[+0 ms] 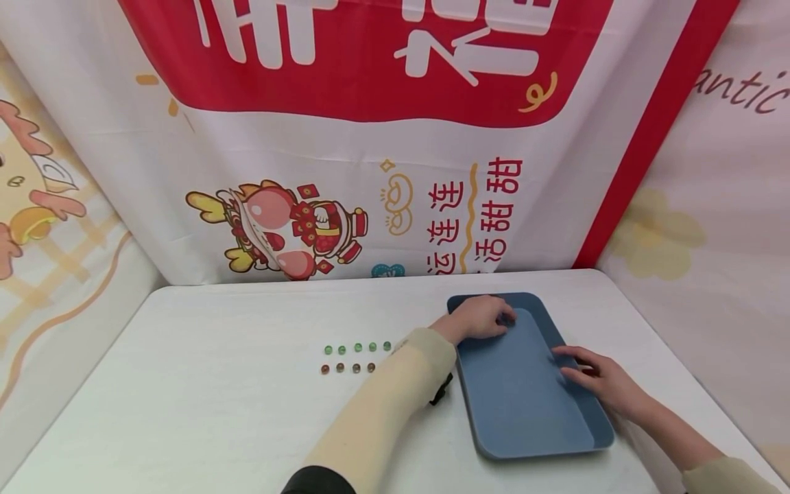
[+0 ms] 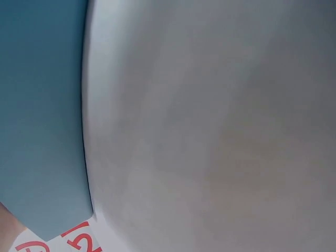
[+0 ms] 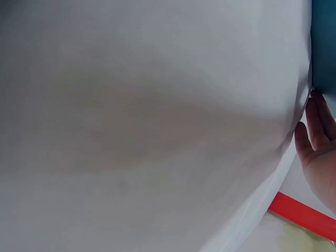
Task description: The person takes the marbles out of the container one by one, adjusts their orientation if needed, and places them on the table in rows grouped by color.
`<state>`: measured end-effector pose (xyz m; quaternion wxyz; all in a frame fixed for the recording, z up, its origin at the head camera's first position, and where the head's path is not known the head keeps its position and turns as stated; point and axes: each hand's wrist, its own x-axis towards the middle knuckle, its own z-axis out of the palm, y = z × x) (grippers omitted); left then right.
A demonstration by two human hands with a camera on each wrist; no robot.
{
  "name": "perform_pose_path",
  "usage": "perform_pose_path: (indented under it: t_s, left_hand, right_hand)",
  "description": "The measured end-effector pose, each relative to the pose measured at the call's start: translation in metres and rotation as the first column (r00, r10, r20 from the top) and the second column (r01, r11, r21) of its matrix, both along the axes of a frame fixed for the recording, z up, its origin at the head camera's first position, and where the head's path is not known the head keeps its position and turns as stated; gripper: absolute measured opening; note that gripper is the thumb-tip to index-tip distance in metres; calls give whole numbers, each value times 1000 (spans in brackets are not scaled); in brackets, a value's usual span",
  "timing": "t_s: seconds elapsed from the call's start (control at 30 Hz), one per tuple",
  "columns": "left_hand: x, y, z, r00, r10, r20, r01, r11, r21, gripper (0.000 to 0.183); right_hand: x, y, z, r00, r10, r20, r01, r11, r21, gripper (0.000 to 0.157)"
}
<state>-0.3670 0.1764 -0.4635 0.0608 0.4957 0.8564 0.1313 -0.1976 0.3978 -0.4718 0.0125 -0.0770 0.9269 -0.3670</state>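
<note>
A blue rectangular tray (image 1: 524, 398) lies on the right part of the white table. My left hand (image 1: 481, 317) reaches over its far left edge with fingers bent down inside. Something small and dark shows by those fingertips, but whether they pinch it is unclear. My right hand (image 1: 607, 384) holds the tray's right rim, thumb and forefinger over the edge; in the right wrist view its other fingers (image 3: 317, 123) are against the outer wall. Left of the tray sit a row of green glass marbles (image 1: 358, 348) and a nearer row of brownish marbles (image 1: 356, 368).
My left forearm crosses in front of the right ends of the marble rows and may hide part of them. The white table (image 1: 185, 391) meets a printed cloth backdrop (image 1: 345, 151) at the back and cloth walls on both sides.
</note>
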Motion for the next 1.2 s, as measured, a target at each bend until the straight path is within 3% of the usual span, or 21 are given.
perform_pose_path:
  t_s: [0.47, 0.6, 0.9, 1.2]
  left_hand:
    - [-1, -5, 5, 1000, 3, 16, -3, 1000, 17, 19]
    - [3, -9, 8, 1000, 8, 18, -9, 998, 68, 20]
    - [23, -25, 18, 997, 15, 73, -30, 979, 201, 21]
    - [48, -57, 29, 999, -31, 30, 23, 974, 226, 23]
  right_hand:
    - [-2, -4, 2, 1000, 3, -23, -2, 1000, 5, 41]
    - [-1, -3, 1, 1000, 3, -30, -3, 1000, 0, 41]
    - [4, -2, -1, 1000, -10, 5, 10, 1000, 28, 43]
    - [4, -4, -2, 998, 8, -66, -7, 1000, 20, 39]
